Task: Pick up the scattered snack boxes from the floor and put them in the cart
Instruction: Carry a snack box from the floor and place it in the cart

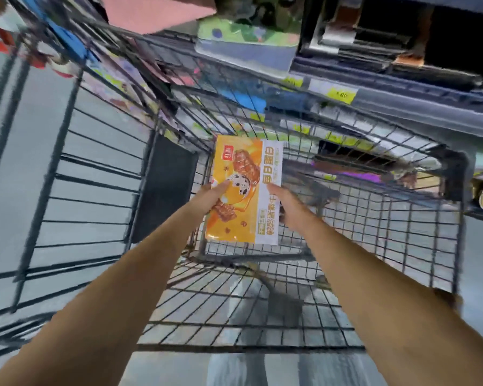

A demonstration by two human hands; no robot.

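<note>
1. Orange-and-white snack box [243, 188] is up in the air, lying flat w/ printed face up, held btwn both hands over the open wire cart [457, 218].
2. Left hand [207, 199] pinches the box's left long edge: thumb on the printed face, other fingers hidden under it.
3. Right hand [287, 207] pinches the right edge by the white strip, thumb on top; fingers tucked below, mostly out of sight.
4. Seen from above, the box sits within the cart's rim. Whether it's below rim level, can't tell.
5. Black panel [165, 188] stands on the cart's left side, just beside the box.
6. Store shelf [374, 107] w/ yellow price tags [342, 94] runs along the cart's far right side. Grey floor [25, 162] shows thru the wires.
</note>
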